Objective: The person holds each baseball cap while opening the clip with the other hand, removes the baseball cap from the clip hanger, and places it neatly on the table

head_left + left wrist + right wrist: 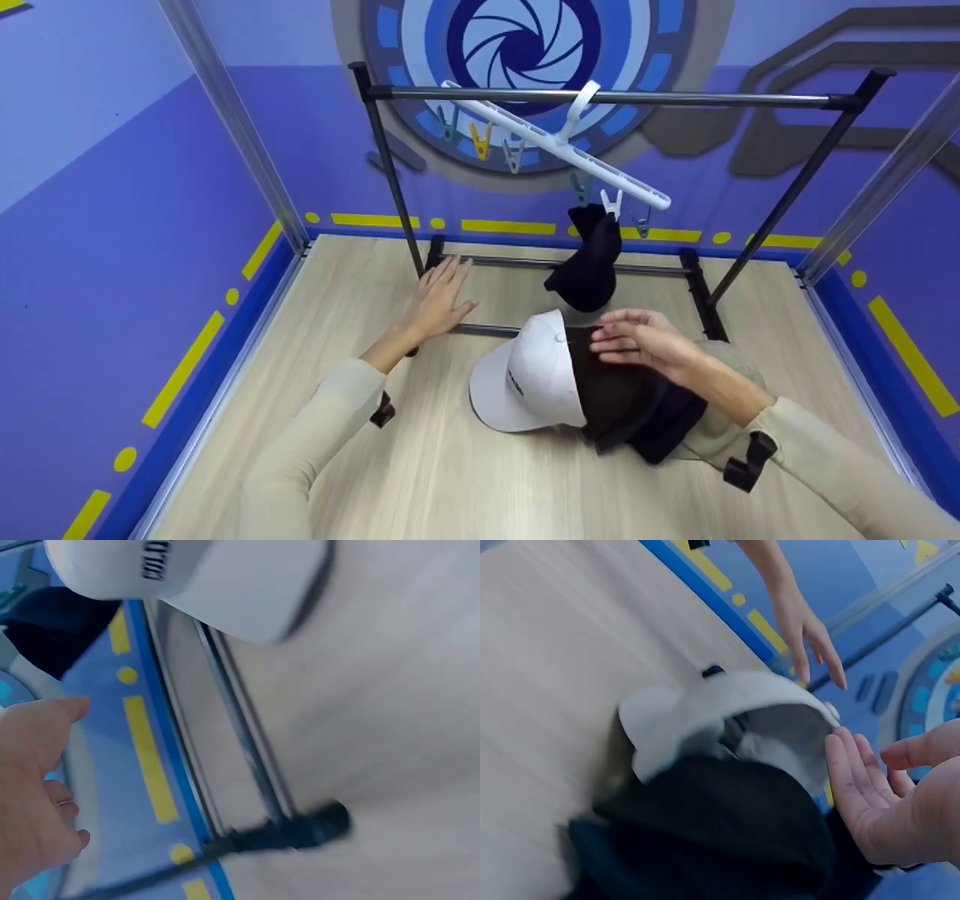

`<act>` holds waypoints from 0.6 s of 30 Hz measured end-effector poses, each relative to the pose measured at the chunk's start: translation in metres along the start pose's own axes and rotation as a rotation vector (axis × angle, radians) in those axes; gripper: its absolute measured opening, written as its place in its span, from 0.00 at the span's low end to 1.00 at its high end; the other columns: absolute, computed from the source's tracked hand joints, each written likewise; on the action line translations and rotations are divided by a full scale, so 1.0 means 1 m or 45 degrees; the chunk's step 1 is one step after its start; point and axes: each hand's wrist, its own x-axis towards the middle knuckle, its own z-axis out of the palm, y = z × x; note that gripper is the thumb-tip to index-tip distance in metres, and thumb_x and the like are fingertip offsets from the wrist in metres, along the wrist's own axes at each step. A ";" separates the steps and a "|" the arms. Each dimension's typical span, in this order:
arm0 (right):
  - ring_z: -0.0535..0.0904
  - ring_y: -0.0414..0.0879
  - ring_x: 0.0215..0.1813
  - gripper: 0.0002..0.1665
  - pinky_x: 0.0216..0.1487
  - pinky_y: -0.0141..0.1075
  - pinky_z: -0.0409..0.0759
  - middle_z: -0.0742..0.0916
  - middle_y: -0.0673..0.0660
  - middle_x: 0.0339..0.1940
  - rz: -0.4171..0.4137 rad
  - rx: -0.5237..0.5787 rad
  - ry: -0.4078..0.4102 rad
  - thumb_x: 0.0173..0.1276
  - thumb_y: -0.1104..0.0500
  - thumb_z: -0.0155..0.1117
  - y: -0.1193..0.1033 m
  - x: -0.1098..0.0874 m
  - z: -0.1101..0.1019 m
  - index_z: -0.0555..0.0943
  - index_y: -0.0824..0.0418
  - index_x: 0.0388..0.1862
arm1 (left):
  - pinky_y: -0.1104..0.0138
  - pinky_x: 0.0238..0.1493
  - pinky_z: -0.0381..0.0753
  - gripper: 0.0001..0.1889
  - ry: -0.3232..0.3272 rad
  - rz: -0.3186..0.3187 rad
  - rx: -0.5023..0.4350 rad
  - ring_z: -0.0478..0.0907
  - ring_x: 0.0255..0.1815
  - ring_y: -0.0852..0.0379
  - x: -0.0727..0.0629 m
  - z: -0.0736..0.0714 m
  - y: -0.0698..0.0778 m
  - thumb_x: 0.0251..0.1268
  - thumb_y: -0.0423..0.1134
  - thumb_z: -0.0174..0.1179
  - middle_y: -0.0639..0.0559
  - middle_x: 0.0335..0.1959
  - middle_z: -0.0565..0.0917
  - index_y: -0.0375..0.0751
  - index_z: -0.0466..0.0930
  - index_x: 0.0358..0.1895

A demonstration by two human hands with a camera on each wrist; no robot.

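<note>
A row of nested baseball caps lies on the table: a white cap (536,375) with small dark lettering, a black cap (611,390), a navy cap (667,424) and a beige cap (724,431). My right hand (645,341) hovers over the black cap, fingers loosely extended, its fingertips close to the white cap's edge in the right wrist view. Left of the caps, my left hand (441,300) is spread in the air beside the rack's left post, holding nothing. Above, a dark cap (589,266) hangs from a white hanger (562,146) by clips.
A dark metal rack (795,187) stands at the back, the hanger hooked on its top bar. Other clips, among them a yellow clip (481,141), dangle from the hanger. Blue patterned walls (135,217) enclose the pale wooden table (450,480).
</note>
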 end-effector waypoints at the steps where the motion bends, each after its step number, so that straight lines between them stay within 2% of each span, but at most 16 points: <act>1: 0.90 0.46 0.46 0.12 0.54 0.39 0.87 0.90 0.55 0.43 -0.015 0.019 0.028 0.79 0.70 0.49 -0.005 0.000 -0.005 0.75 0.66 0.56 | 0.39 0.80 0.51 0.37 0.007 0.009 -0.019 0.53 0.83 0.37 0.005 -0.001 0.007 0.76 0.48 0.58 0.33 0.81 0.58 0.34 0.57 0.80; 7: 0.89 0.41 0.40 0.13 0.50 0.35 0.87 0.91 0.50 0.35 -0.046 0.218 0.257 0.81 0.66 0.49 -0.031 0.003 -0.048 0.81 0.55 0.42 | 0.43 0.81 0.54 0.35 0.029 0.107 -0.152 0.58 0.82 0.38 0.046 -0.012 0.062 0.77 0.50 0.56 0.36 0.79 0.63 0.34 0.61 0.78; 11: 0.90 0.40 0.39 0.09 0.46 0.32 0.87 0.91 0.48 0.33 -0.019 0.261 0.358 0.81 0.65 0.50 -0.041 0.008 -0.076 0.76 0.56 0.50 | 0.51 0.80 0.61 0.30 0.016 0.114 -0.279 0.64 0.79 0.43 0.077 -0.013 0.105 0.78 0.47 0.56 0.41 0.77 0.70 0.38 0.66 0.76; 15: 0.90 0.38 0.39 0.10 0.46 0.30 0.87 0.91 0.46 0.33 0.020 0.233 0.417 0.81 0.64 0.49 -0.040 0.010 -0.094 0.72 0.55 0.55 | 0.57 0.79 0.63 0.29 0.002 0.073 -0.432 0.67 0.78 0.45 0.105 -0.009 0.142 0.78 0.45 0.56 0.42 0.76 0.71 0.37 0.67 0.76; 18: 0.90 0.38 0.38 0.10 0.46 0.30 0.87 0.91 0.45 0.32 0.052 0.219 0.442 0.81 0.64 0.50 -0.036 0.011 -0.100 0.72 0.54 0.55 | 0.60 0.81 0.60 0.31 -0.006 -0.039 -0.549 0.63 0.80 0.47 0.124 -0.004 0.163 0.78 0.46 0.55 0.43 0.78 0.67 0.38 0.62 0.78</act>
